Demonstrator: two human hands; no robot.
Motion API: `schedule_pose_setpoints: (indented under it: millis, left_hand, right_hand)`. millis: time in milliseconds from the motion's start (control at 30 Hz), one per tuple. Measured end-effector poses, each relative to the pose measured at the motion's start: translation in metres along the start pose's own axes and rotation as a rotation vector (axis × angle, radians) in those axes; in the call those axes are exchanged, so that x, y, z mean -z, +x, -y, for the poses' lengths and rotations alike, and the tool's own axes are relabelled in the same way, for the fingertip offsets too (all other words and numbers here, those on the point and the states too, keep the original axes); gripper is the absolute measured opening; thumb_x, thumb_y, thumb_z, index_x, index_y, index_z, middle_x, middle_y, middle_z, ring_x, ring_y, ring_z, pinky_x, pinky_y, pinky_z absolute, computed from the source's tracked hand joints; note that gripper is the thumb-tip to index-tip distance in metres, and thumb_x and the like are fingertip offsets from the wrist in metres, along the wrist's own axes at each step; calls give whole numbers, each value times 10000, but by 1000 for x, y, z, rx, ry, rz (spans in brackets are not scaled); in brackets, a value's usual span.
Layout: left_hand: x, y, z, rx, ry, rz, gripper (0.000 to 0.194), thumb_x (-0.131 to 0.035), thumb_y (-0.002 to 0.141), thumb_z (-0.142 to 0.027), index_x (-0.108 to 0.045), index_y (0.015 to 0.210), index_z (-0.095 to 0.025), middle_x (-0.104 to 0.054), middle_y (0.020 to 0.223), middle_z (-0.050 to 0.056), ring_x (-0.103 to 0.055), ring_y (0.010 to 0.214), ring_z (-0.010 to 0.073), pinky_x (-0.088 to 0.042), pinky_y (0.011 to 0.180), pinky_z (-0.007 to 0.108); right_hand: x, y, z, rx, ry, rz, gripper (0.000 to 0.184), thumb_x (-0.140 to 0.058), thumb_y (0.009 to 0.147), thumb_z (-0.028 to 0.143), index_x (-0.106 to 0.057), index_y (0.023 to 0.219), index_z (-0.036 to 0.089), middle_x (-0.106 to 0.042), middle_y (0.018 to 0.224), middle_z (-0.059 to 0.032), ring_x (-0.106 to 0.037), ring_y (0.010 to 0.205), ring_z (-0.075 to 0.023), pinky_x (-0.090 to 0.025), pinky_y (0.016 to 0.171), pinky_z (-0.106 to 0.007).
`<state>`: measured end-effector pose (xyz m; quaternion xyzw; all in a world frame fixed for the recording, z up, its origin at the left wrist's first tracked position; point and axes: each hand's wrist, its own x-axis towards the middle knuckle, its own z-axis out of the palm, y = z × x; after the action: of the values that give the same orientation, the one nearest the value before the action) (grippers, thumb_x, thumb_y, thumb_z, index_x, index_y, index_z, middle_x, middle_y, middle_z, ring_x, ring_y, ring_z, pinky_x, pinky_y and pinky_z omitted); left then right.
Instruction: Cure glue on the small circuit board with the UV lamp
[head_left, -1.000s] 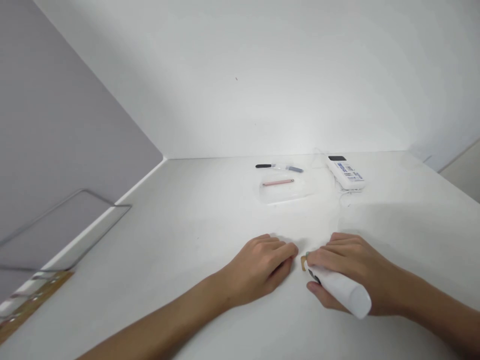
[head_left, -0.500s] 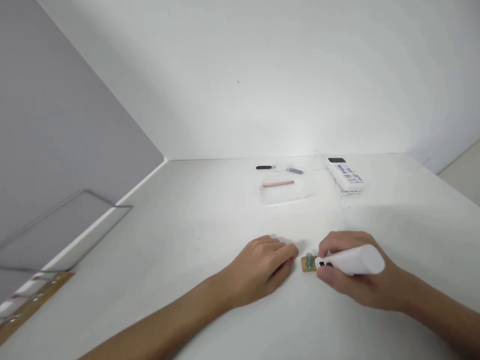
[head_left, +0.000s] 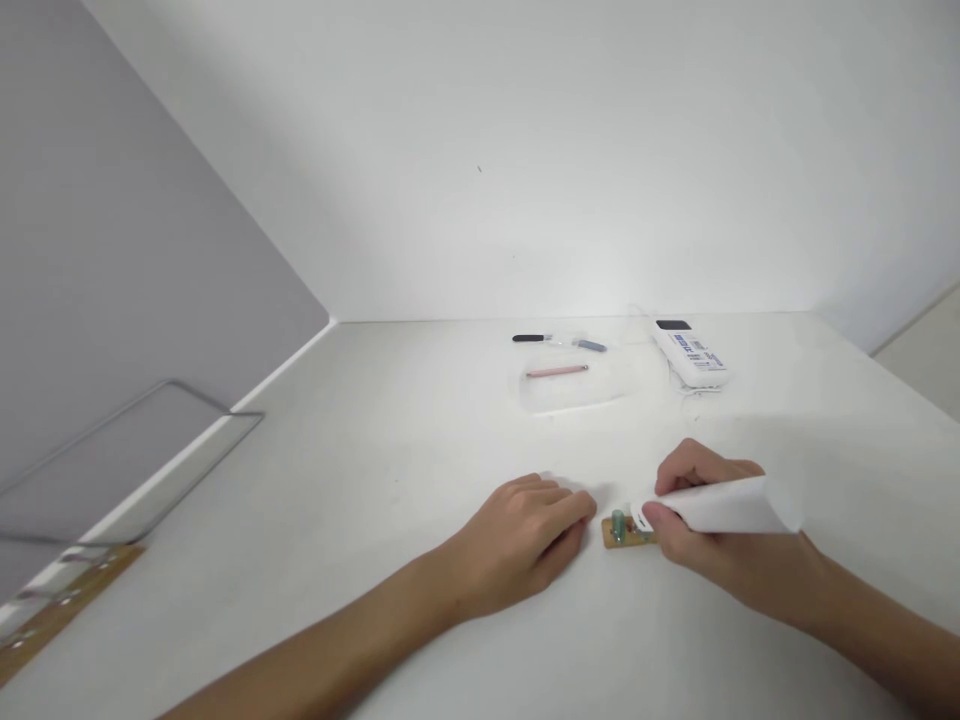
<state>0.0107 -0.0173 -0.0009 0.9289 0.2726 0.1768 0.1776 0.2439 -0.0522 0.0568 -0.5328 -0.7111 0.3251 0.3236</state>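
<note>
My right hand grips a white tapered handheld tool between thumb and fingers. The tool is tilted, its narrow end pointing left and its wide end toward the right. That narrow end is over the right part of a small tan circuit board, and contact cannot be made out. A green cylindrical component stands on the board's left end. My left hand rests on the white table with its fingers curled in, just left of the board and apart from it. Nothing shows in that hand.
Farther back, a pink stick lies on a clear plastic tray. Behind it are a black-handled tool and a grey-blue piece. A white labelled device sits to the right. At left are a wire frame and a wooden strip.
My right hand has shifted right and turned the tool from pointing away to pointing left, uncovering the board and its green component. My left hand has stayed still.
</note>
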Motion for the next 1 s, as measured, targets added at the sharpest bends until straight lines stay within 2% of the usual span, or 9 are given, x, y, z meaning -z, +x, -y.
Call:
schedule_pose_setpoints:
  millis: [133,333,567,733,833,1000]
  left_hand:
    - [-2,-1,2,-12,21,-7,166,-398,1003,-139,-551,977,-197,-639,746,-4,-527,614,170,-417,688,315]
    - [-3,-1,5,-20,28,11,170,-405,1008,-141,-538,921,-200,-628,748,-5,-526,624,168,-430,698,311]
    - [-5,-1,5,-20,21,-6,172,-413,1006,-135,-525,892,-198,-615,730,-15,-517,614,156,-466,762,312]
    - [-6,-1,6,-17,15,-11,186,-409,1008,-133,-516,869,-196,-591,708,-26,-495,586,145,-475,783,311]
    - [-5,-1,4,-21,20,-14,205,-410,1014,-147,-511,844,-197,-578,694,-28,-482,579,145,-473,763,307]
    - [-4,-1,4,-23,28,-15,210,-406,1022,-163,-516,847,-198,-594,709,-20,-502,598,152,-467,767,308]
  right_hand:
    - [2,3,-2,45,6,-21,195,-618,823,252,-480,687,233,-498,540,55,-467,454,-110,-372,385,-196]
    - [0,8,-4,35,22,43,195,-635,831,279,-510,692,227,-547,568,38,-489,479,-115,-393,405,-200]
    - [-2,8,-4,-35,116,45,234,-708,838,342,-550,714,222,-598,579,31,-570,493,-126,-432,421,-200]
    - [-1,7,-4,-26,204,89,262,-736,856,389,-553,758,229,-574,581,47,-535,480,-117,-431,432,-203]
    - [0,6,-4,21,209,111,240,-687,910,378,-531,799,234,-563,616,46,-526,513,-120,-431,455,-208]
    - [3,2,-9,135,206,108,185,-487,1029,363,-543,912,232,-537,718,26,-489,552,-124,-425,478,-223]
